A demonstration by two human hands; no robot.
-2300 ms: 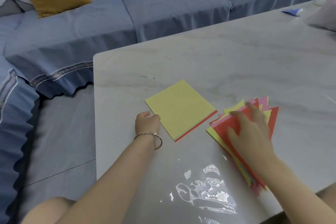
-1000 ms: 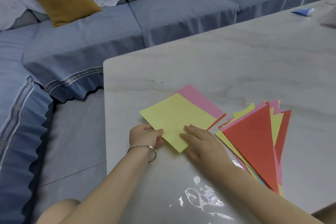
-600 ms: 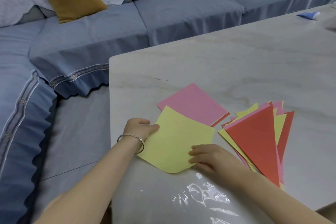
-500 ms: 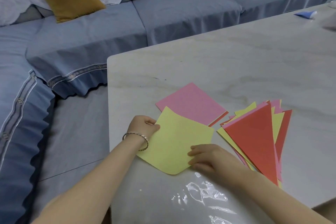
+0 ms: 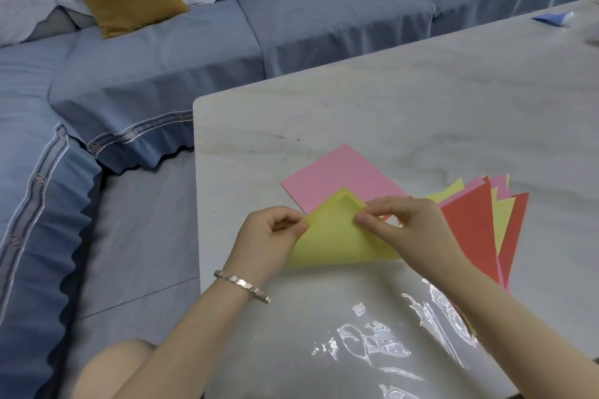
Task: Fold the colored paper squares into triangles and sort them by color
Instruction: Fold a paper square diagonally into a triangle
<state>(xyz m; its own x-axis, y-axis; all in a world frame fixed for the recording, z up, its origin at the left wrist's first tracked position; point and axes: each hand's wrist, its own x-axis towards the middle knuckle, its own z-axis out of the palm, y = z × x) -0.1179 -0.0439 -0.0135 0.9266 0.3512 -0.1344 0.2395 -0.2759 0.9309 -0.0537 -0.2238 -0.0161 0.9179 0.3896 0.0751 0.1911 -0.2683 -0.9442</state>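
Head view: the yellow paper point(image 5: 334, 243) lay doubled over on the table point(image 5: 421, 100), overlapping the near corner of the pink square point(image 5: 343, 178). Its long edge ran left to right nearest the person, and its peak pointed away toward the sofa point(image 5: 324, 26). The left hand point(image 5: 269, 236) pinched its left slope. The right hand point(image 5: 411, 230) pinched the layers beside the peak. The fanned triangles point(image 5: 470, 223) lay just to the right.

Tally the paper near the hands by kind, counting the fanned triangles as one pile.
Yellow sheet held mid-fold: 1
Flat pink square: 1
Pile of folded triangles: 1
Total: 3; sheets hidden under the pink square are not counted.
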